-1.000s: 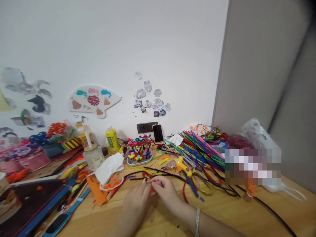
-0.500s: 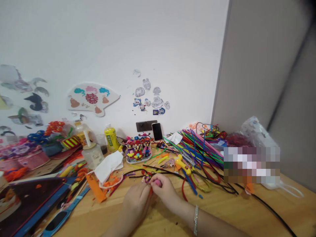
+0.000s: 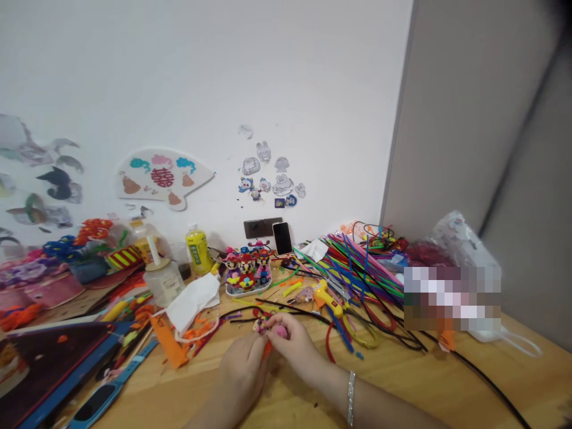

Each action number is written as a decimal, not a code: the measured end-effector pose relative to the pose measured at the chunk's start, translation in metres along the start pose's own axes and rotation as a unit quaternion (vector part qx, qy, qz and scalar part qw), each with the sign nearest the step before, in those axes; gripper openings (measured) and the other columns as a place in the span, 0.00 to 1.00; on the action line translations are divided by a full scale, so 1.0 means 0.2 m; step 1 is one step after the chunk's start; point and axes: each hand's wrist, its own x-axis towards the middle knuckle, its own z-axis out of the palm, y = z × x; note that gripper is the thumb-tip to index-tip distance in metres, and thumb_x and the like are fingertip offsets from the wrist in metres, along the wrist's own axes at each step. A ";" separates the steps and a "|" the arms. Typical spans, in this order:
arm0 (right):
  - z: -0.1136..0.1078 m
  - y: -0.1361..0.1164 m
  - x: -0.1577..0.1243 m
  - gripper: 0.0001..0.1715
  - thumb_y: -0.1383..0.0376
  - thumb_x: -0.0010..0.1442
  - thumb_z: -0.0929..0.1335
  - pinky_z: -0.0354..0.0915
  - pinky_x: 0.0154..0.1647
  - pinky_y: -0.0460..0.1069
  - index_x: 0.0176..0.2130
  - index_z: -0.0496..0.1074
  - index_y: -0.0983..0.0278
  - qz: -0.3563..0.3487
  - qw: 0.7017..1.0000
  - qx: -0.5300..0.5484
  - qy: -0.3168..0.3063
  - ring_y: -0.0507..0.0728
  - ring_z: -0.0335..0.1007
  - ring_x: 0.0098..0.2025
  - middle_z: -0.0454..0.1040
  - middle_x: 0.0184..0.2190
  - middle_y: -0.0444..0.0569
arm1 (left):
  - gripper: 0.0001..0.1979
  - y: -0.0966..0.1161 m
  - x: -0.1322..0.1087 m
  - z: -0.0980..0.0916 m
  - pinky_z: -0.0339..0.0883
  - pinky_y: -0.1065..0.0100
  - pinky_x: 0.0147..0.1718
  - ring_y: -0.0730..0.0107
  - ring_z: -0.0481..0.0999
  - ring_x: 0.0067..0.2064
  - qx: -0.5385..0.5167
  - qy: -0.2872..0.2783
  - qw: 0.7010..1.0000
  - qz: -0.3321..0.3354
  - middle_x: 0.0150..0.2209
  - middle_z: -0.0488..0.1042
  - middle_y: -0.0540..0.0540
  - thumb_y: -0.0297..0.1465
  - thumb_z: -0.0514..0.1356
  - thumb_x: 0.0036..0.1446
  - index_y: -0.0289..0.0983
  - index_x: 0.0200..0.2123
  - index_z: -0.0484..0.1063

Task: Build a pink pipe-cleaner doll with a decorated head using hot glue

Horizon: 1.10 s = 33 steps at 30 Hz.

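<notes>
My left hand point(image 3: 240, 370) and my right hand point(image 3: 298, 345) meet over the wooden table point(image 3: 402, 387), fingers pinched together on a small pink and red pipe-cleaner figure point(image 3: 268, 327). A silver bracelet point(image 3: 351, 399) circles my right wrist. Black pipe cleaners point(image 3: 286, 310) lie just beyond my fingers. A yellow glue gun point(image 3: 328, 298) rests to the right of my hands.
A heap of coloured pipe cleaners point(image 3: 357, 265) fills the right back. Small figures on a tray point(image 3: 245, 275), a phone point(image 3: 282, 238), a yellow bottle point(image 3: 198, 249), a jar point(image 3: 163, 280), white tissue point(image 3: 194, 300) and a plastic bag point(image 3: 465, 244) stand around. Blue and orange tools point(image 3: 102, 393) lie at left.
The view has drifted slightly, so everything sits a little lower left. My hands stay pinched on the small figure, with small finger movements only.
</notes>
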 end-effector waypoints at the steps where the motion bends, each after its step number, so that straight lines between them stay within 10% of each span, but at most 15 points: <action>1: 0.00 0.00 0.00 0.05 0.68 0.49 0.65 0.61 0.36 0.46 0.31 0.68 0.64 -0.001 1.000 -0.005 -0.001 0.53 0.66 0.33 0.70 0.29 0.44 | 0.06 0.00 0.00 0.00 0.66 0.69 0.24 0.67 0.72 0.25 0.001 -0.003 1.000 -0.001 0.23 0.72 0.44 0.24 0.50 0.55 0.35 0.32 0.66; 22: -0.04 0.03 -0.01 0.05 0.67 0.54 0.63 0.51 0.24 0.43 0.26 0.62 0.64 -0.071 0.980 -0.185 -0.012 0.48 0.51 0.23 0.56 0.20 0.38 | 0.12 -0.05 -0.01 0.01 0.70 0.63 0.30 0.59 0.77 0.33 -0.041 -0.072 0.991 -0.100 0.33 0.77 0.38 0.31 0.54 0.53 0.33 0.41 0.65; 33: -0.11 -0.01 0.03 0.01 0.70 0.50 0.64 0.50 0.23 0.41 0.28 0.65 0.64 -0.071 0.957 -0.267 -0.090 0.47 0.53 0.23 0.58 0.20 0.38 | 0.13 -0.02 0.08 -0.04 0.65 0.66 0.41 0.61 0.74 0.41 -0.375 -0.224 0.862 -0.256 0.39 0.77 0.42 0.32 0.54 0.54 0.35 0.41 0.71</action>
